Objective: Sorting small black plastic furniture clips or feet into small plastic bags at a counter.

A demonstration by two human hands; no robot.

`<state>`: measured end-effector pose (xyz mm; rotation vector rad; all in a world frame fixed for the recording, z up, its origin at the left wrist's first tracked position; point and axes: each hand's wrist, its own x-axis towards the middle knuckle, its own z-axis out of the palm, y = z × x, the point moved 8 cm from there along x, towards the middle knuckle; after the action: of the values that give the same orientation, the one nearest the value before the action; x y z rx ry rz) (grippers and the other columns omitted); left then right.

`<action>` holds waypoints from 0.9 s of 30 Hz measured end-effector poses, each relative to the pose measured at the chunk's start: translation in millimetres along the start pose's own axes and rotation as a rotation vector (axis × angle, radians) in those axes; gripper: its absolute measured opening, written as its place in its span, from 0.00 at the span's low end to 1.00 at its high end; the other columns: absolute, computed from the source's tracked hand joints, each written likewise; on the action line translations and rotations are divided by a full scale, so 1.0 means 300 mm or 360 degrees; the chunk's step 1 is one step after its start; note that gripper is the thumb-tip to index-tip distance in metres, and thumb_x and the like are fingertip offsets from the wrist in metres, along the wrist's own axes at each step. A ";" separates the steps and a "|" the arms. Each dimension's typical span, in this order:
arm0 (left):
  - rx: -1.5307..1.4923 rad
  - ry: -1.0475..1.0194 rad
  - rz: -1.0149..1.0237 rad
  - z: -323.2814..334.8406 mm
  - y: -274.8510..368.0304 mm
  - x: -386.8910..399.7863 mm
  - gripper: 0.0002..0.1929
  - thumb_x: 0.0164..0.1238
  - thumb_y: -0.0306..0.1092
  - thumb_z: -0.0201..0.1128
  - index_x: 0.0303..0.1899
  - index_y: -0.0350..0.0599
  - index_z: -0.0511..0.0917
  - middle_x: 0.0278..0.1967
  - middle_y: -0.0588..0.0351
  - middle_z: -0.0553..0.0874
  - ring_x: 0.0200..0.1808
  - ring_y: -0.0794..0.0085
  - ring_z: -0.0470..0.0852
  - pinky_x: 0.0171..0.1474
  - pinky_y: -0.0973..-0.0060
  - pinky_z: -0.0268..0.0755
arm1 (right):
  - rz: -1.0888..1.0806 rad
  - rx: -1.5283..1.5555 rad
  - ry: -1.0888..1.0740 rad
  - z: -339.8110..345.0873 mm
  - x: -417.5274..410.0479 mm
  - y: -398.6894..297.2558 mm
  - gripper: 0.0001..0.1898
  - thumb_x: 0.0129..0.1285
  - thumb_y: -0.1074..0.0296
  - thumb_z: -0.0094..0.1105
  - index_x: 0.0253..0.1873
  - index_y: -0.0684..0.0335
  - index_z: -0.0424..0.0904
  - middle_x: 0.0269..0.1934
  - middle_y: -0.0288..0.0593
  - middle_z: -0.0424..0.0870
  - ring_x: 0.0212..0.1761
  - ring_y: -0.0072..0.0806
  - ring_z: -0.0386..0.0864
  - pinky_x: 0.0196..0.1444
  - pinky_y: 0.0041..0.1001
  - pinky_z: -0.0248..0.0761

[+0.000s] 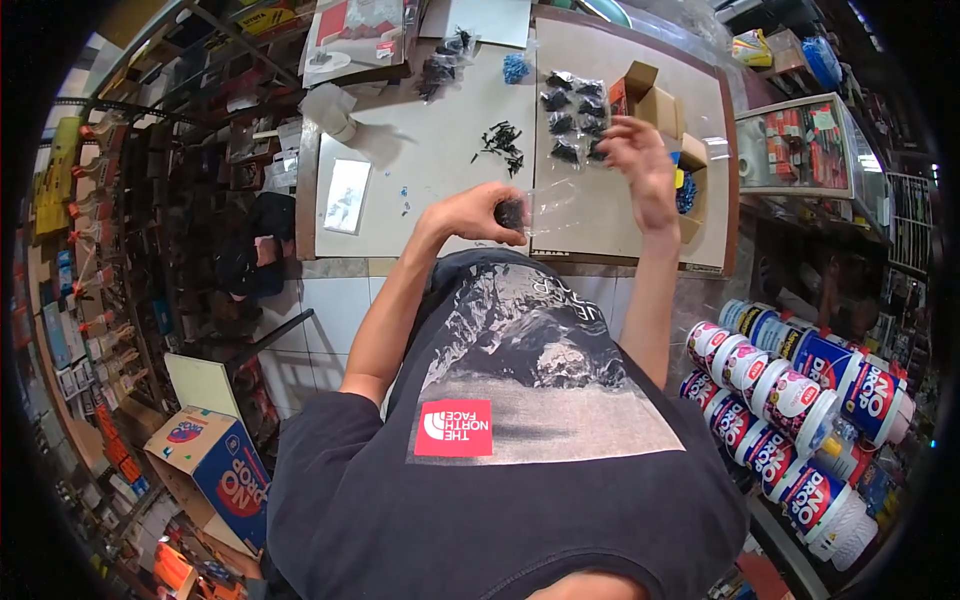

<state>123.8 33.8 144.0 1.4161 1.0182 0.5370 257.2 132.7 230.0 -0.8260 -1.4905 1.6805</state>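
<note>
My left hand (480,215) is closed around a clear plastic bag (511,214) with small black pieces inside, near the table's front edge; the bag's transparent end sticks out to the right. My right hand (636,154) is raised over the right part of the table, fingers spread and somewhat blurred, with nothing visible in it. Beneath and beside its fingertips lie rows of small bags of black pieces (564,124). A loose pile of black screws or plugs (501,141) lies beyond my left hand. Small blue pieces (404,193) are scattered to its left.
Open cardboard boxes (660,105) stand at the right, one holding blue pieces (685,192). A bag of blue pieces (516,68) and more black-filled bags (439,71) lie at the back. Flat clear bags (347,195) are at the left, near a plastic-covered roll (339,124). Paint tubs (810,480) stand right.
</note>
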 end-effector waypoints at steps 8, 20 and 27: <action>0.0194 0.0121 -0.0214 -0.045 -0.013 -0.012 0.15 0.61 0.43 0.67 0.28 0.39 0.82 0.20 0.59 0.83 0.24 0.80 0.81 0.29 0.80 0.72 | 0.0173 -0.0377 -0.0133 -0.124 -0.015 0.023 0.12 0.56 0.77 0.65 0.45 0.65 0.79 0.32 0.30 0.79 0.35 0.15 0.77 0.42 0.16 0.70; 0.0349 0.0051 -0.0243 -0.062 -0.055 -0.033 0.16 0.60 0.44 0.66 0.25 0.40 0.81 0.19 0.61 0.82 0.21 0.80 0.77 0.27 0.78 0.69 | 0.0196 -0.0325 -0.0311 -0.127 -0.006 0.010 0.11 0.54 0.77 0.64 0.42 0.61 0.75 0.37 0.32 0.76 0.39 0.15 0.73 0.41 0.15 0.67; 0.0091 0.0006 -0.0195 -0.047 0.016 0.004 0.16 0.61 0.44 0.67 0.26 0.39 0.80 0.20 0.61 0.83 0.24 0.82 0.79 0.30 0.80 0.72 | 0.0444 -0.0625 -0.0848 0.090 -0.035 0.105 0.16 0.58 0.74 0.63 0.51 0.65 0.76 0.40 0.33 0.81 0.36 0.16 0.75 0.39 0.17 0.69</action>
<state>113.9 43.2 150.4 1.3930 1.1231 0.4238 236.7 107.8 202.1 -0.8566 -2.2056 1.9427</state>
